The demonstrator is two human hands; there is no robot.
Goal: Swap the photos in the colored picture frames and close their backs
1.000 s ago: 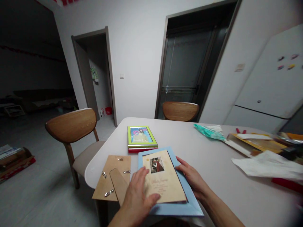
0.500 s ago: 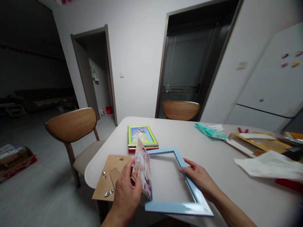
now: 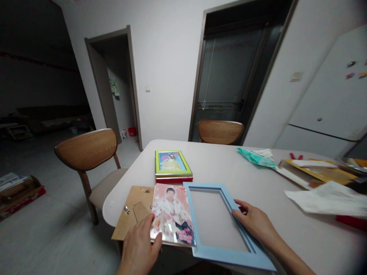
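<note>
A pink, glossy photo print [image 3: 171,217] lies face up, partly over a brown backing board [image 3: 136,206] with metal clips. My left hand [image 3: 140,240] holds the print at its lower left corner, thumb along the bottom edge. Right beside the print is a light blue picture frame [image 3: 208,186], with the white tabletop showing through its opening. My right hand [image 3: 255,221] grips the frame's right side, fingers partly hidden behind it. Behind the print, a green picture frame [image 3: 187,168] with a picture in it rests on a red frame [image 3: 174,179].
On the right side of the white table [image 3: 200,156] lie a teal and white plastic packet [image 3: 256,157], a yellow padded envelope [image 3: 321,172] and a crumpled white sheet [image 3: 327,200]. Wooden chairs stand at the left [image 3: 87,149] and far side [image 3: 220,131].
The photo print has gone from standing on edge over the frame to lying flat on the left, partly over the backing board. The blue frame has shifted right and turned slightly.
</note>
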